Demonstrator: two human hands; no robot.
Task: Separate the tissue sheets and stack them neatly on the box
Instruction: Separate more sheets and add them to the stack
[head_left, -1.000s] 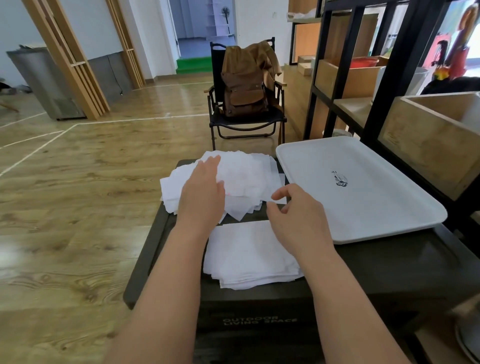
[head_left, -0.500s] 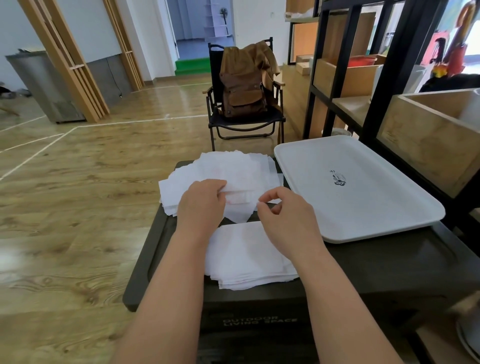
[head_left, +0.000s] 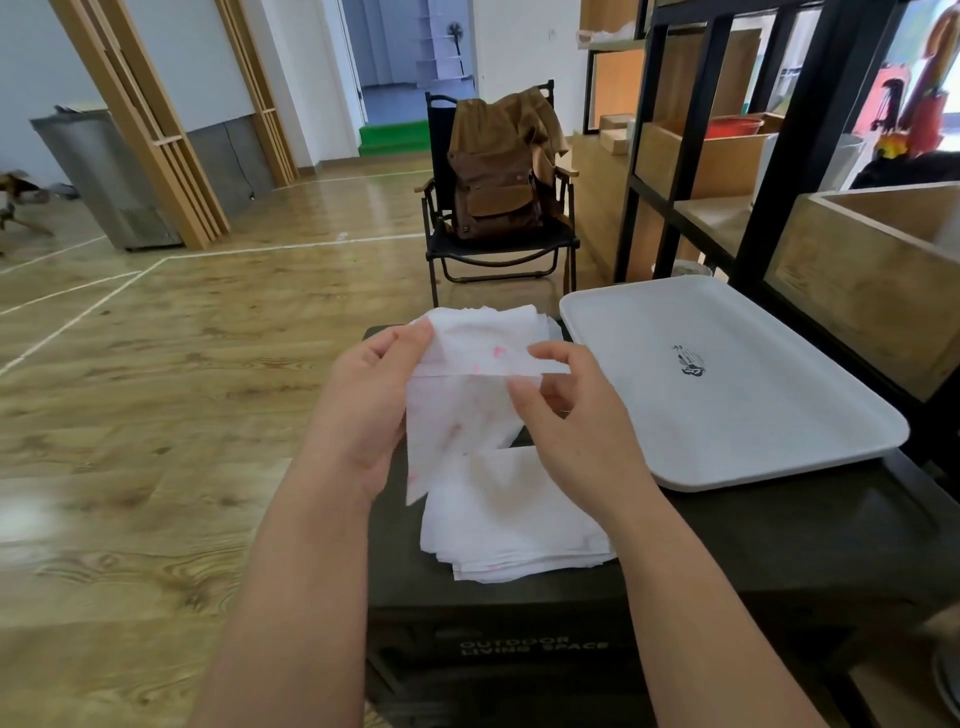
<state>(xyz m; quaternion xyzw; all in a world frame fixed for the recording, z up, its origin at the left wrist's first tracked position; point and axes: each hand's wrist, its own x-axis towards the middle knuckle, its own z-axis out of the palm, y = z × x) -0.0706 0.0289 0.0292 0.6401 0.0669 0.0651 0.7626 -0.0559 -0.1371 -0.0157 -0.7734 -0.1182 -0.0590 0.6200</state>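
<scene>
Lifted now off the dark box (head_left: 779, 535), a tissue sheet (head_left: 467, 395) pinched in both hands' grip: left hand (head_left: 363, 410), right hand (head_left: 571, 426).

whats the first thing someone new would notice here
Both hands, left hand and right hand, hold a thin tissue sheet lifted above the dark box. Below it lies the neat stack; a white tray sits to the right.

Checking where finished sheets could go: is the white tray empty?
Empty: the white tray shows only its printed logo; every tissue lies outside its rim.
</scene>
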